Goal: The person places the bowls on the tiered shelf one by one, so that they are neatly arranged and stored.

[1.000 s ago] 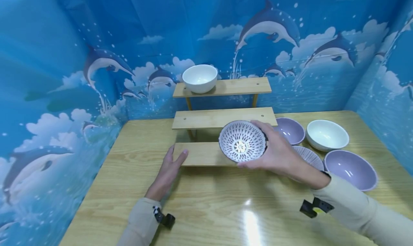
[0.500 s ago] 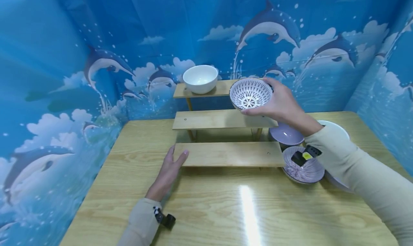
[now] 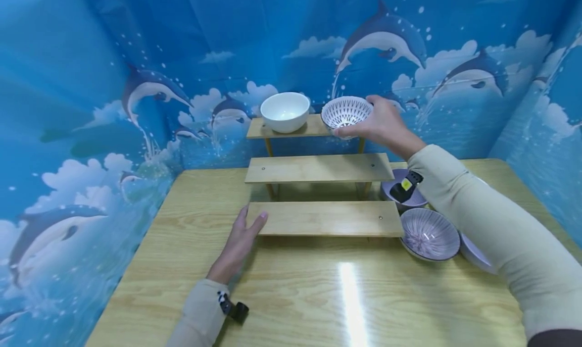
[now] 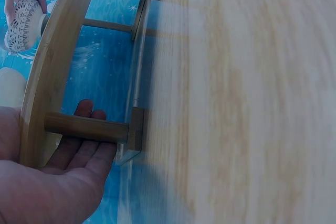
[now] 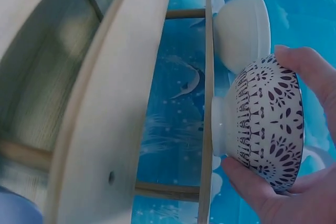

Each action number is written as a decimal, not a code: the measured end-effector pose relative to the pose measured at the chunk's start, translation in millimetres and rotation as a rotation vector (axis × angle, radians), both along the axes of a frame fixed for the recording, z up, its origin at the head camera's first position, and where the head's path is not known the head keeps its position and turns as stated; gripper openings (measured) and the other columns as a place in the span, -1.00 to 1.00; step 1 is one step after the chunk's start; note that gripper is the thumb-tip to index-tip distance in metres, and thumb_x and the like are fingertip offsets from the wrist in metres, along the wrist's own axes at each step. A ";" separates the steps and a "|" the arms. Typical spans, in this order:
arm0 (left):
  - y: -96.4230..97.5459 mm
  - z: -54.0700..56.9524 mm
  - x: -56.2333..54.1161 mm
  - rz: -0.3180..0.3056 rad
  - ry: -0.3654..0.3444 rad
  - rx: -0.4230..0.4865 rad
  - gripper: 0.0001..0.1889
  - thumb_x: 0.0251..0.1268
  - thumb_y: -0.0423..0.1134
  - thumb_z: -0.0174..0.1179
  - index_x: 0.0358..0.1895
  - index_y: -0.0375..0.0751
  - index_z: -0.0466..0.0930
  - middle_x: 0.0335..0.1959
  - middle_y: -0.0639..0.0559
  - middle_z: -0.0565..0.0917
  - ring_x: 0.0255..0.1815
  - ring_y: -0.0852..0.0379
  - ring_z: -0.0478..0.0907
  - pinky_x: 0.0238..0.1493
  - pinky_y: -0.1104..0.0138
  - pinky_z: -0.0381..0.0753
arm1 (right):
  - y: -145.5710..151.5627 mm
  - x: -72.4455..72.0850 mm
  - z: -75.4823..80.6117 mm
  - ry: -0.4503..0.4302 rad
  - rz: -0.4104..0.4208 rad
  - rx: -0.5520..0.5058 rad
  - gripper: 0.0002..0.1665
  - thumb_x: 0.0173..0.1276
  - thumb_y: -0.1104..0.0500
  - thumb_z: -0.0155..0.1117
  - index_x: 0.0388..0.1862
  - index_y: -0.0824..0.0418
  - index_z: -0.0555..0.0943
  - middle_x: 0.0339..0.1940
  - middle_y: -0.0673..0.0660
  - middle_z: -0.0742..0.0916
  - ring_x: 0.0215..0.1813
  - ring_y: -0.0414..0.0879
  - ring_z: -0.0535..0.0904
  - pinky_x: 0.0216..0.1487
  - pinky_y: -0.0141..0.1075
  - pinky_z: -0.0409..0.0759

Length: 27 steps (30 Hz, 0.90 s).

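Since the earlier frame your right hand [image 3: 384,125] has carried the patterned bowl [image 3: 345,112] up from above the middle shelf to the top shelf [image 3: 291,130], right of centre. Your grip holds its rim between thumb and curled fingers; the foot meets the shelf's front edge. The white bowl [image 3: 284,111] stands just beside it, leftward. Your left hand [image 3: 238,241], fingers straight, presses the bottom shelf [image 3: 325,218] at its left end, near the tabletop [image 3: 291,296] centre.

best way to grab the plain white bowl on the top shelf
Take the white bowl by its rim, thumb inside and fingers down the outer wall, coming from its left front. It stands upright and open, and the right hand with the patterned bowl crowds its right side.
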<state>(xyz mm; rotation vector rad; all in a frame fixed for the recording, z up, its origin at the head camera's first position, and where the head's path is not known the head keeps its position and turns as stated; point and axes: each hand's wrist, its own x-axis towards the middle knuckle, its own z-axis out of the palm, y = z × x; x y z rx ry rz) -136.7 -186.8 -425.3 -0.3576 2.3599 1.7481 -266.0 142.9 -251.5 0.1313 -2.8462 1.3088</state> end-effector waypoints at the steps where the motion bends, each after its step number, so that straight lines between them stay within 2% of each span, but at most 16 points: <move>1: 0.4 0.1 -0.2 0.001 -0.001 -0.002 0.07 0.32 0.41 0.11 0.67 -0.03 -0.23 0.68 -0.11 -0.22 0.65 -0.21 -0.30 0.56 -0.23 -0.23 | -0.6 -2.2 0.4 -0.006 -0.004 -0.005 0.55 -0.07 -0.33 0.64 0.66 0.26 -0.04 0.47 0.33 0.39 0.38 0.22 0.39 0.35 0.15 0.48; 9: 2.2 0.1 -1.2 0.009 -0.002 0.003 0.04 0.36 0.38 0.10 0.67 -0.03 -0.22 0.68 -0.10 -0.18 0.66 -0.19 -0.28 0.57 -0.21 -0.22 | -8.9 -19.3 3.2 -0.041 -0.011 -0.059 0.55 -0.04 -0.31 0.64 0.67 0.25 -0.09 0.47 0.29 0.38 0.35 0.15 0.38 0.41 0.05 0.44; 16: 2.7 0.2 -1.0 0.005 0.014 -0.003 0.01 0.38 0.36 0.09 0.67 -0.05 -0.21 0.68 -0.10 -0.14 0.66 -0.17 -0.25 0.58 -0.19 -0.21 | -13.2 -25.6 3.3 -0.036 0.015 -0.100 0.53 -0.02 -0.29 0.63 0.67 0.25 -0.09 0.47 0.27 0.38 0.33 0.11 0.37 0.39 0.02 0.44; 22: 2.9 0.1 -1.1 0.004 0.021 0.001 0.00 0.40 0.35 0.08 0.67 -0.05 -0.20 0.68 -0.09 -0.11 0.66 -0.16 -0.23 0.59 -0.17 -0.20 | -10.8 -25.0 4.5 -0.032 0.044 -0.087 0.53 0.01 -0.30 0.61 0.67 0.25 -0.11 0.51 0.28 0.32 0.39 0.14 0.33 0.43 0.04 0.40; 27: 2.2 -0.7 -0.9 0.005 0.020 -0.007 0.01 0.39 0.36 0.09 0.67 -0.04 -0.20 0.68 -0.10 -0.15 0.66 -0.18 -0.26 0.58 -0.20 -0.21 | -0.7 -14.1 10.7 -0.024 0.045 -0.042 0.61 -0.03 -0.40 0.58 0.69 0.20 -0.20 0.67 0.22 0.07 0.61 0.16 0.06 0.54 0.15 0.22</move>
